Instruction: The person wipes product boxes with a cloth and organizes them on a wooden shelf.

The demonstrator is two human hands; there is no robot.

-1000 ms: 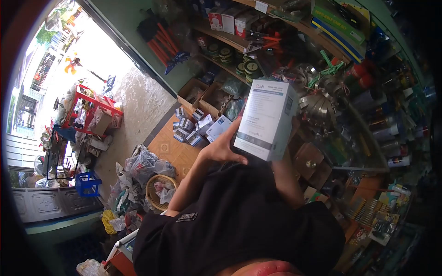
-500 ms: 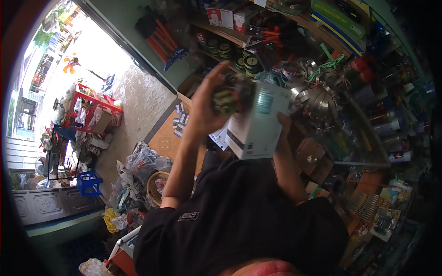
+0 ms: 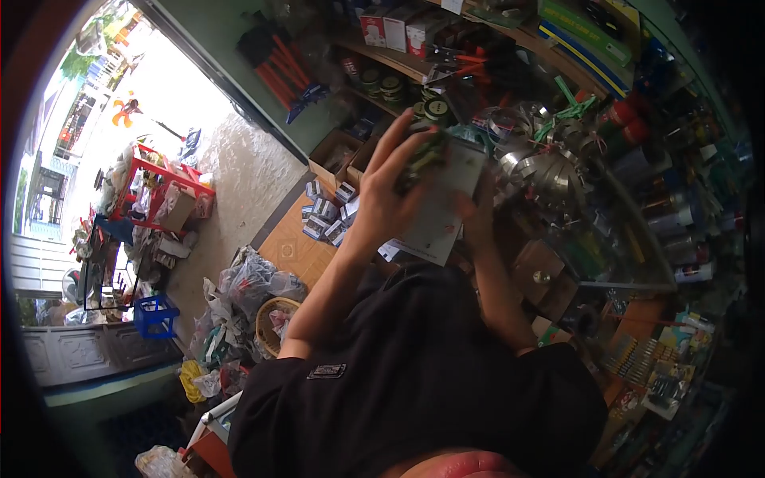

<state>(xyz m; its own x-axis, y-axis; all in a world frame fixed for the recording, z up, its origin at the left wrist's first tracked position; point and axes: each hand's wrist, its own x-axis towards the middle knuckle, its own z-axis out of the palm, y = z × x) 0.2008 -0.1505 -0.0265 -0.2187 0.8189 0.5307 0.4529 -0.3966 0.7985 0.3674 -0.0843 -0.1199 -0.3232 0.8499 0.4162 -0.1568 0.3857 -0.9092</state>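
Observation:
A white box with small print is tilted in front of my chest, between my two hands. My left hand holds its left side, fingers pointing up along the upper corner. Beside those fingers shows a dark green patch, too blurred to tell whether it is print on the box or a separate thing. On the other side, my right hand grips the box, its thumb across the face. Several small blue-and-white boxes lie on the floor beyond my left forearm.
Metal hoops and bands hang or lie at the right. Shelves with boxes and tins stand ahead. Plastic bags and a wicker basket are on the left, near a blue stool and a red rack.
The white box has turned in my hands, so a different face shows, and it has shifted slightly left. My left hand has moved right and closer against it.

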